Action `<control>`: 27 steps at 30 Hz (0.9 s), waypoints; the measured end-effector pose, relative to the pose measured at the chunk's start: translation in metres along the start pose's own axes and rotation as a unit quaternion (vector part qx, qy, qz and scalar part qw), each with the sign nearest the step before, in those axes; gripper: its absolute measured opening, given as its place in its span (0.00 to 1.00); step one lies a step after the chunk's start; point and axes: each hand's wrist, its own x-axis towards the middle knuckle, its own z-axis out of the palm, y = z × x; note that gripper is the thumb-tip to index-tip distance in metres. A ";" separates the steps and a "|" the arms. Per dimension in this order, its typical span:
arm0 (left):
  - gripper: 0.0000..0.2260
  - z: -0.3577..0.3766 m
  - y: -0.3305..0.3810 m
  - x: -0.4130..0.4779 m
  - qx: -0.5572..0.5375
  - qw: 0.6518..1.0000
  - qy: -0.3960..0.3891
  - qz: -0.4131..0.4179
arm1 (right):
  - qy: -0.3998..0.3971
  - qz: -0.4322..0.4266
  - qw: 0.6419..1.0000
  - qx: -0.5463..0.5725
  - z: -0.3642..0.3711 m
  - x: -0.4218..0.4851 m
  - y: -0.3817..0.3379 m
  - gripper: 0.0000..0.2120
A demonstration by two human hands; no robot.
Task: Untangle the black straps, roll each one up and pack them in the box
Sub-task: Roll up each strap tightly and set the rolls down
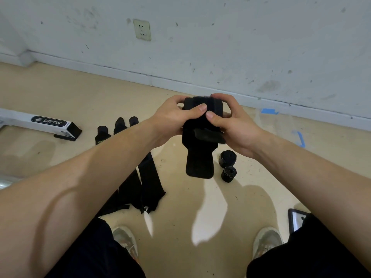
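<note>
A black strap [198,137] is held up at the centre of the frame, gripped from both sides: the left hand [170,117] is closed on its left edge and the right hand [230,125] on its right edge, with both thumbs pressed side by side on the front of the partly rolled upper part. The loose end of this strap hangs down below the hands, above the floor [60,93]. Two rolled straps [228,165] are seen standing just beside each other on the floor, right of centre, below the right hand. A group of unrolled straps [140,177] lies flat on the floor left of centre, partly hidden by the left forearm, their far ends showing near the middle left. A long white box [40,122] with a black end and a printed logo rests on the floor at the left edge; its contents cannot be seen. A wall socket [142,30] is set in the wall at the upper middle
</note>
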 end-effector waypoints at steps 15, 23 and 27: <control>0.23 0.003 0.002 0.002 0.021 0.981 0.151 0.122 | 0.047 0.082 0.995 -0.020 0.008 -0.001 0.002 0.19; 0.25 0.007 -0.001 0.002 0.144 0.961 0.103 0.213 | 0.067 0.087 0.994 0.012 0.006 -0.004 -0.008 0.15; 0.26 0.006 0.002 0.002 0.142 0.965 0.047 0.217 | 0.073 0.084 0.994 0.014 0.003 -0.006 -0.010 0.14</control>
